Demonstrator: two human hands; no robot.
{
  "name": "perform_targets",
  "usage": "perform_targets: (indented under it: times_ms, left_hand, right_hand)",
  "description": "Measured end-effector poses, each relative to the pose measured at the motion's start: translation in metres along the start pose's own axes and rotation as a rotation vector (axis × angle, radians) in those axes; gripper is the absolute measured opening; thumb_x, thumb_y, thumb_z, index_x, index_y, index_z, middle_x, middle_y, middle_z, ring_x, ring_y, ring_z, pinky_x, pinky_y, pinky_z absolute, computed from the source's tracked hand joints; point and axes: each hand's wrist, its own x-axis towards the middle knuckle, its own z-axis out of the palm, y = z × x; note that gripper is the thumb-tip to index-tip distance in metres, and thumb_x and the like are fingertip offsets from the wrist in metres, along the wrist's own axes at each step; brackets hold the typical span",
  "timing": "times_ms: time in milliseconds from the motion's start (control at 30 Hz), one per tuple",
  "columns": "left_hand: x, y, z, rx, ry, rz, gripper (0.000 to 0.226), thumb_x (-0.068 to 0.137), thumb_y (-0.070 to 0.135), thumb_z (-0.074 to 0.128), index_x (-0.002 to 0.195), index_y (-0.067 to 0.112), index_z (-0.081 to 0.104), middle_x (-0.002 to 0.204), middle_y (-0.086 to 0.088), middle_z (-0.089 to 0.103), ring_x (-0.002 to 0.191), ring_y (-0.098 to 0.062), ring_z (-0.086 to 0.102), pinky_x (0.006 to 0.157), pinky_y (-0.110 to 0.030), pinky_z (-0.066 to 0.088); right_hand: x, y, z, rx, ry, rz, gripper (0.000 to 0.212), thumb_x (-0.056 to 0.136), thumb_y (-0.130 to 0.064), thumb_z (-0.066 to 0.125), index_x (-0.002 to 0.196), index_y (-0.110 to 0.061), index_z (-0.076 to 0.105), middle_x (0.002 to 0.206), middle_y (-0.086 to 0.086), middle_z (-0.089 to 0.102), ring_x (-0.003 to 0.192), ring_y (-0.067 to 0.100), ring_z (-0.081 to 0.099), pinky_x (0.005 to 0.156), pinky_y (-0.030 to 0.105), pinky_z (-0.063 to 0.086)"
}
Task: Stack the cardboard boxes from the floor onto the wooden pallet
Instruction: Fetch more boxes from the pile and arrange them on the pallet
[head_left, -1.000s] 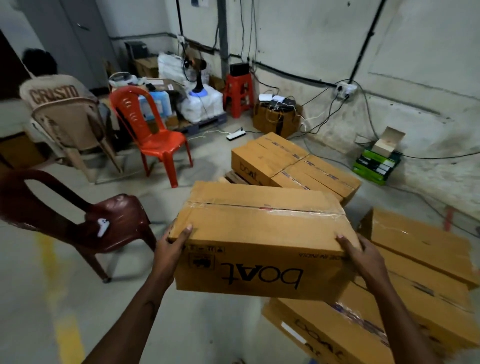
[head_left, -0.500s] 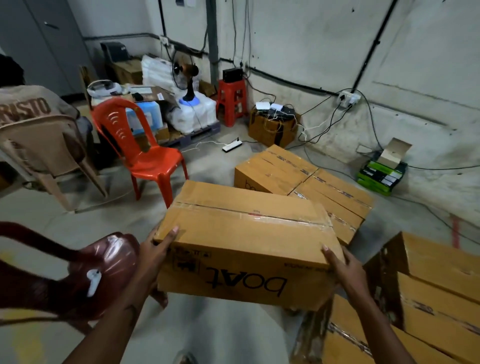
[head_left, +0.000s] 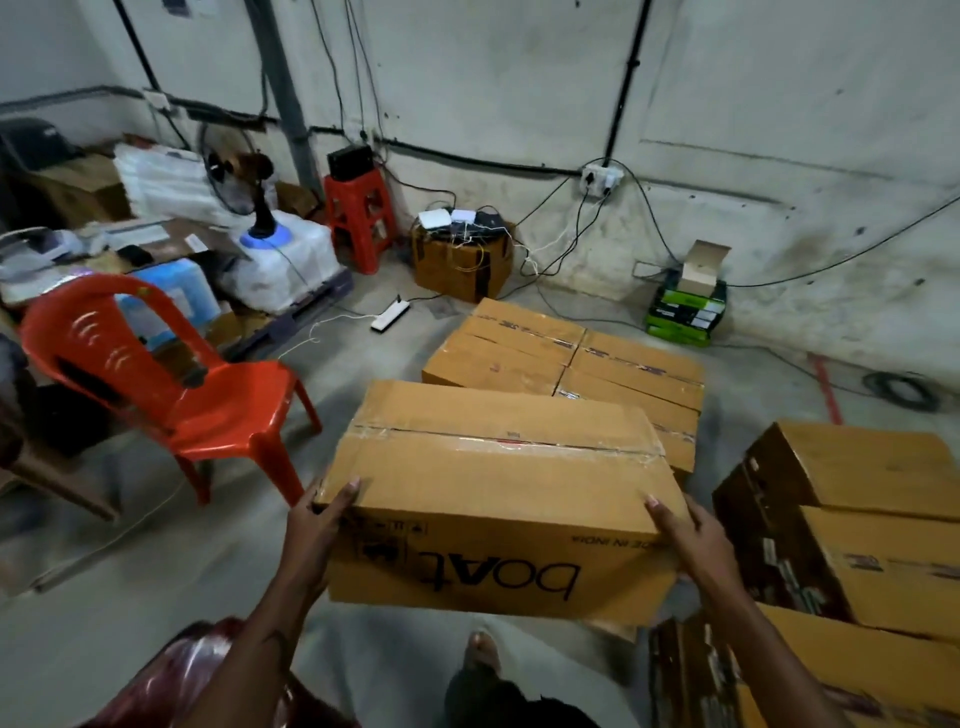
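I carry a taped brown cardboard box (head_left: 493, 483) printed "boAt" upside down, held level in front of me above the floor. My left hand (head_left: 317, 525) grips its near left corner and my right hand (head_left: 685, 540) grips its near right corner. Just beyond it, two boxes (head_left: 566, 358) lie side by side in a low layer; the pallet under them is hidden. More boxes (head_left: 852, 525) are piled on the floor at my right.
A red plastic chair (head_left: 171, 374) stands to the left and a dark red chair (head_left: 187, 670) is at my lower left. A power strip (head_left: 389, 316) and cables lie on the floor near the wall. Green boxes (head_left: 685, 312), a red stool (head_left: 358, 218) and a fan (head_left: 244, 182) line the back.
I have stepped forward and turned left with the box, so the low layer of boxes is closer and more centred. The beige chair and the seated person have left the view.
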Motion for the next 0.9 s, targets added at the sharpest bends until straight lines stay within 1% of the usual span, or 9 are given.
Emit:
perform_targets:
  times_ms: [167,333,400,467,633,700,733,800,900]
  left_hand:
    - [0.090,-0.005,0.000,0.036,-0.027,-0.082,0.070,0.084,0.045,0.081,0.148,0.031,0.055,0.133,-0.001,0.063,0.121,-0.027,0.060,0.086,-0.043,0.054]
    - [0.194,-0.006,0.004,0.057,-0.060,-0.214,0.066,0.095,0.030,0.071,0.156,0.027,0.045,0.140,-0.007,0.055,0.130,-0.035,0.052,0.082,-0.045,0.053]
    - [0.236,-0.004,0.006,0.049,-0.085,-0.256,0.061,0.097,0.023,0.069,0.154,0.026,0.047,0.134,-0.005,0.057,0.127,-0.034,0.052,0.086,-0.049,0.053]
    - [0.274,-0.008,0.007,0.095,-0.093,-0.292,0.058,0.098,0.019,0.068,0.153,0.028,0.048,0.134,-0.006,0.057,0.126,-0.035,0.053,0.085,-0.050,0.054]
    - [0.352,-0.023,0.008,0.234,-0.077,-0.323,0.050,0.100,0.018,0.065,0.148,0.025,0.052,0.134,-0.009,0.058,0.115,-0.030,0.059,0.083,-0.049,0.056]
    - [0.384,-0.030,0.008,0.313,-0.061,-0.327,0.047,0.098,0.025,0.069,0.142,0.019,0.053,0.133,-0.012,0.060,0.110,-0.031,0.062,0.082,-0.050,0.057]
    - [0.400,-0.036,0.007,0.354,-0.068,-0.341,0.051,0.097,0.030,0.071,0.142,0.017,0.053,0.134,-0.013,0.060,0.110,-0.033,0.062,0.083,-0.053,0.058]
    - [0.432,-0.048,0.003,0.398,-0.092,-0.370,0.060,0.094,0.037,0.074,0.144,0.015,0.049,0.133,-0.011,0.058,0.113,-0.035,0.061,0.088,-0.058,0.058]
    - [0.471,-0.070,-0.005,0.410,-0.108,-0.404,0.072,0.088,0.047,0.079,0.144,0.017,0.045,0.131,-0.009,0.057,0.115,-0.038,0.061,0.088,-0.062,0.058]
  right_hand:
    - [0.061,-0.011,0.050,-0.017,0.038,0.059,0.084,0.090,-0.064,0.069,0.159,-0.021,0.046,0.148,0.017,0.056,0.114,0.027,0.054,0.100,0.063,0.054]
    - [0.139,-0.019,0.111,-0.033,0.057,0.235,0.089,0.086,-0.067,0.071,0.159,-0.022,0.047,0.151,0.016,0.057,0.126,0.037,0.058,0.106,0.060,0.051]
    - [0.164,-0.021,0.137,0.037,0.050,0.282,0.096,0.082,-0.071,0.074,0.160,-0.022,0.046,0.150,0.016,0.057,0.117,0.033,0.058,0.104,0.059,0.052]
    - [0.185,-0.019,0.160,0.083,0.054,0.336,0.114,0.068,-0.082,0.078,0.160,-0.024,0.044,0.147,0.015,0.058,0.114,0.031,0.059,0.096,0.057,0.057]
    - [0.213,-0.002,0.212,0.159,0.077,0.371,0.116,0.061,-0.088,0.076,0.157,-0.029,0.047,0.141,0.010,0.061,0.116,0.035,0.063,0.084,0.051,0.061]
    - [0.216,-0.005,0.233,0.175,0.083,0.377,0.109,0.063,-0.083,0.077,0.154,-0.027,0.051,0.136,0.009,0.064,0.113,0.035,0.065,0.075,0.041,0.058]
    - [0.219,-0.006,0.244,0.186,0.091,0.396,0.100,0.071,-0.079,0.079,0.153,-0.028,0.053,0.135,0.008,0.065,0.113,0.035,0.065,0.075,0.041,0.058]
    - [0.226,-0.001,0.268,0.193,0.118,0.439,0.084,0.084,-0.064,0.079,0.155,-0.029,0.051,0.140,0.009,0.063,0.117,0.036,0.063,0.081,0.047,0.060]
    - [0.234,0.000,0.303,0.217,0.155,0.493,0.073,0.089,-0.050,0.080,0.154,-0.032,0.050,0.138,0.008,0.062,0.113,0.032,0.063,0.090,0.054,0.060]
